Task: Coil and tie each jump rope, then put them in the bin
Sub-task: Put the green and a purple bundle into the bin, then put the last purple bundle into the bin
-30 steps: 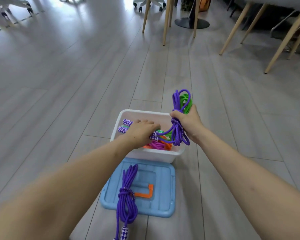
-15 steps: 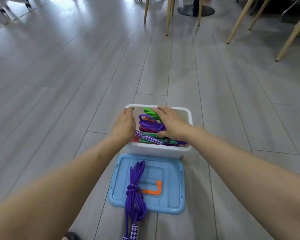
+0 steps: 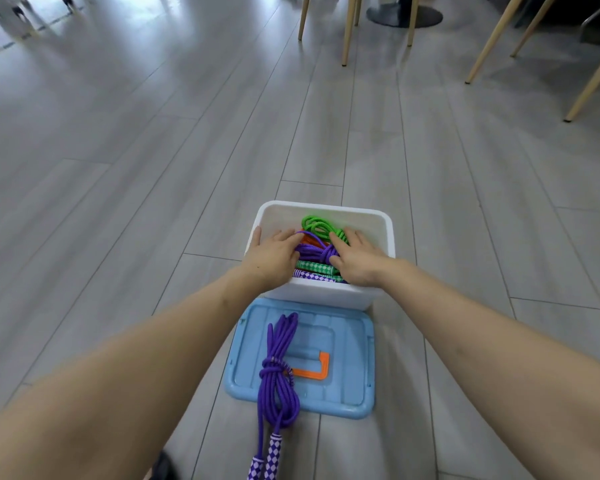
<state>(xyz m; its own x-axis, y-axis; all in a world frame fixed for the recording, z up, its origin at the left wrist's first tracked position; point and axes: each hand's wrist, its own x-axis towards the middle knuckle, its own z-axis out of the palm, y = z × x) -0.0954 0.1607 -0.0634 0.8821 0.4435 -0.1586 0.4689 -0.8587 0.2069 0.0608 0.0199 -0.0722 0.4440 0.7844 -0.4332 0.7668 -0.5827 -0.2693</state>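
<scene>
A white bin [image 3: 326,211] stands on the floor ahead of me. Inside it lie coiled jump ropes: a green one [image 3: 317,225], a purple one [image 3: 314,251] and an orange one underneath, with checkered green and purple handles [image 3: 314,270] near the front wall. My left hand [image 3: 274,252] lies flat on the left side of the pile, thumb at the bin's rim. My right hand [image 3: 355,259] presses with straight fingers on the right side of the pile. A second purple rope [image 3: 278,375], coiled and knotted, lies on the blue lid [image 3: 347,344] in front of the bin.
The blue lid has an orange handle [image 3: 312,370]. Wooden chair and table legs [image 3: 349,29] stand at the back and back right. A round dark base [image 3: 404,15] sits behind them. Grey plank floor stretches to the left.
A second ago my right hand held a purple and green bundle above the bin's right rim. The bundle now lies in the bin, and both hands press down on the pile.
</scene>
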